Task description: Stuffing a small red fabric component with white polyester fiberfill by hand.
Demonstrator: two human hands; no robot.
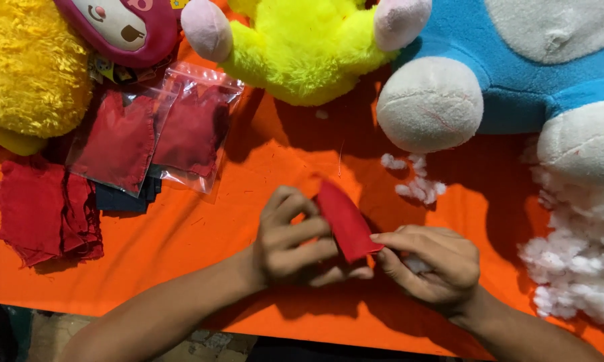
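A small red fabric piece (344, 220) is held between both hands above the orange cloth (201, 234). My left hand (295, 238) grips its left side with curled fingers. My right hand (432, 265) pinches its lower right end with thumb and forefinger, and a bit of white stuffing shows under the palm.
Two clear bags of red fabric (161, 131) and a pile of red cloth pieces (44, 208) lie at left. Yellow plush (27, 70), pink plush (124, 27), yellow-green plush (302, 43) and blue plush (516, 74) line the back. White stuffing (576, 255) lies at right.
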